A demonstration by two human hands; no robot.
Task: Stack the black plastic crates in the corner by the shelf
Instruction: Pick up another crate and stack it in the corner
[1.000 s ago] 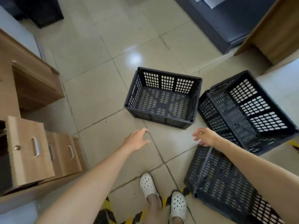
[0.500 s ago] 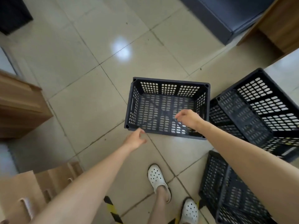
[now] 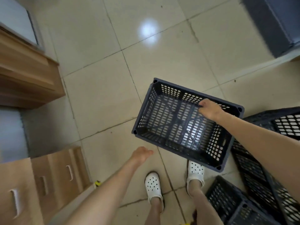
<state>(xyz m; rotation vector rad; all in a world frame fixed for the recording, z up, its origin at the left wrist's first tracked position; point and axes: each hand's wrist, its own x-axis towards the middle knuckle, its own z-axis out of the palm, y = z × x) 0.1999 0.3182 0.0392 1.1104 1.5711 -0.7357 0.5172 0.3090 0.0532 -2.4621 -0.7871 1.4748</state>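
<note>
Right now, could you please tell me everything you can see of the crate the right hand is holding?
The crate is black, rectangular, seemingly plastic, with perforated walls and a slotted floor crossed by diagonal ribs. It is open-topped, empty and tilted. The right hand grips its far long rim, fingers curled over it. Its near corner overlaps a white shoe in view. The left hand is apart from it.

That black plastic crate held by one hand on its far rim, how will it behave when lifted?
The black perforated plastic crate probably stays stiff: moulded walls, cross-ribbed base. Likely light for its size, being empty and mostly holes. Gripped by the right hand on one long rim only, it may tilt and swing; the left hand is free to steady it.
</note>
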